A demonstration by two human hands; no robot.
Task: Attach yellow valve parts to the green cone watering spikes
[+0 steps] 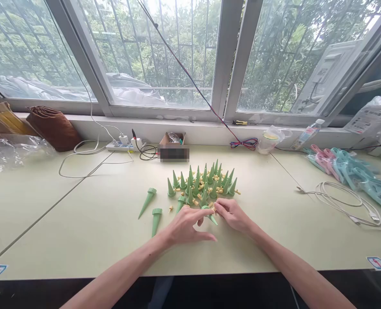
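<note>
My left hand (190,225) reaches in low over the table, thumb and index finger spread apart. Its index fingertip is beside or touching the head of a green plastic spike (212,219), which points toward me. My right hand (233,214) is closed in a pinch on a small yellow valve fitting (214,209) at that spike's head; whether the two are joined is hidden by the fingers. Just beyond stands a cluster of upright green spikes (196,187) with yellow fittings at their bases. Left of my left hand lie loose spikes (156,219) and a loose yellow fitting (171,208).
A power strip (122,146), a small box (174,138) and a bundled cable (244,143) line the window side. At right are a coiled white cable (348,201) and plastic-wrapped hangers (354,169). Brown rolled cloth (52,128) and clear plastic (13,150) lie at left.
</note>
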